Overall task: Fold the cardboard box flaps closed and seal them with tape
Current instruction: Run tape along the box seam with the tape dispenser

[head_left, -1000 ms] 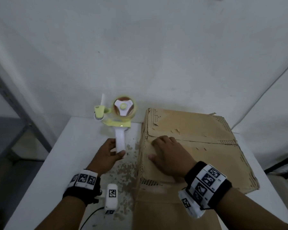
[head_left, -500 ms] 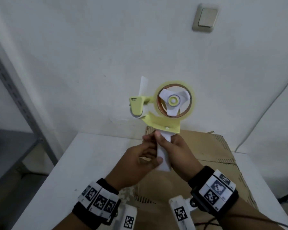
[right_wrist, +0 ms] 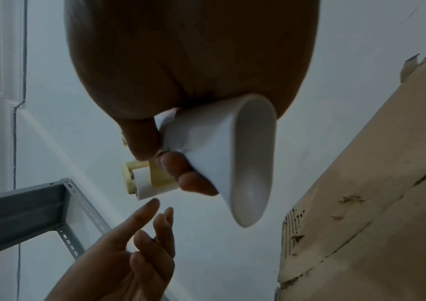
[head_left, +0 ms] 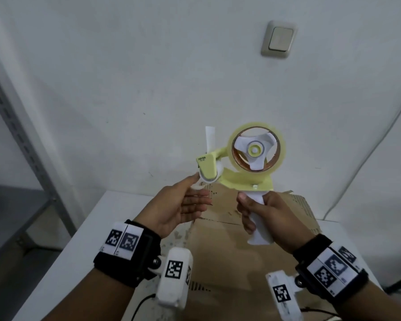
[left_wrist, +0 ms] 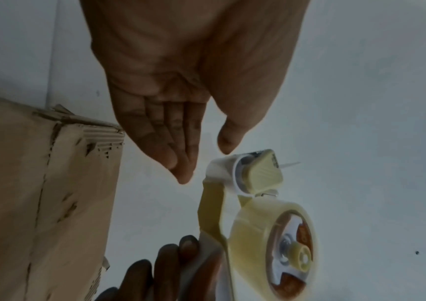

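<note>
A yellow tape dispenser [head_left: 245,167] with a clear tape roll [head_left: 256,150] is held up in the air above the box. My right hand [head_left: 262,214] grips its white handle [right_wrist: 222,154]. My left hand [head_left: 183,202] is open beside it, palm up, fingers straight, with the thumb tip at the dispenser's white roller [left_wrist: 222,169]. The brown cardboard box [head_left: 229,251] lies on the white table [head_left: 79,251] under both hands, its top flaps folded flat. The box [left_wrist: 39,193] also shows in the left wrist view and at the right, the box [right_wrist: 374,193] in the right wrist view.
A white wall [head_left: 148,77] with a light switch [head_left: 279,41] stands right behind the table. A grey metal shelf frame [head_left: 21,140] rises at the left. A cable [head_left: 361,163] runs down the wall at the right.
The dispenser went from lying on the table to held in the air. My right hand left the box top and took the handle; my left hand let go and opened near the roller.
</note>
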